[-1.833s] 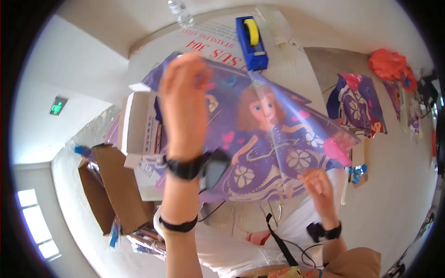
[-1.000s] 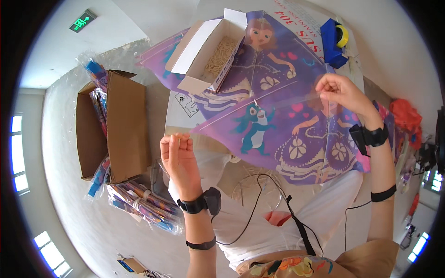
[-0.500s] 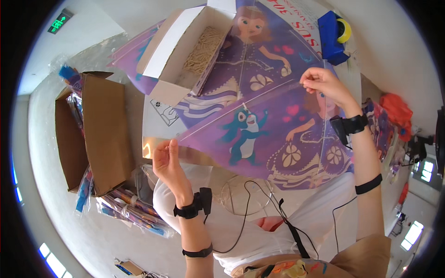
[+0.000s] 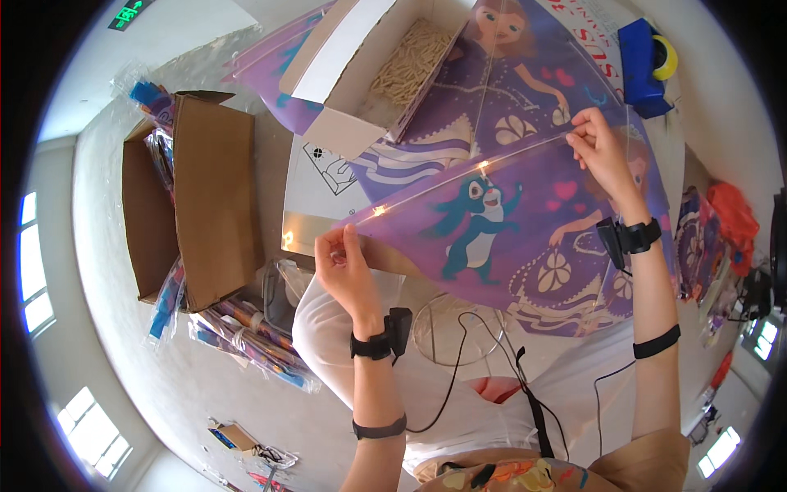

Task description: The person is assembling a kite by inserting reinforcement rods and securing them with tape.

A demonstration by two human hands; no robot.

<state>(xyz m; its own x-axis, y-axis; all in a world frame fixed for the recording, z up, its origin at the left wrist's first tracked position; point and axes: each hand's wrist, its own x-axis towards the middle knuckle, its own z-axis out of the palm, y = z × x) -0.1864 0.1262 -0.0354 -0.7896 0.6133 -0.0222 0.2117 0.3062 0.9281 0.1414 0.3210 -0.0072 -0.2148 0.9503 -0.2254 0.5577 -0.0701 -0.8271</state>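
Observation:
A purple kite printed with a blue rabbit-like figure and a gowned figure lies partly over my lap and the table. Thumb and fingers of my left hand pinch its left corner. My right hand is closed, fingertips curled at the upper edge, where a thin pale rod runs inside the hem. A second similar kite lies beneath it. On that one stands an open white carton holding many small tan sticks.
A blue tape dispenser with yellow tape sits at the far right of the table. To the left stands an open brown cardboard box with wrapped kites. Bagged kites lie beside it. Dark cables hang across my lap.
The whole view has shifted, with the scene lying further right. My right hand's fingers have loosened a little at the kite's edge. My left hand still pinches the corner.

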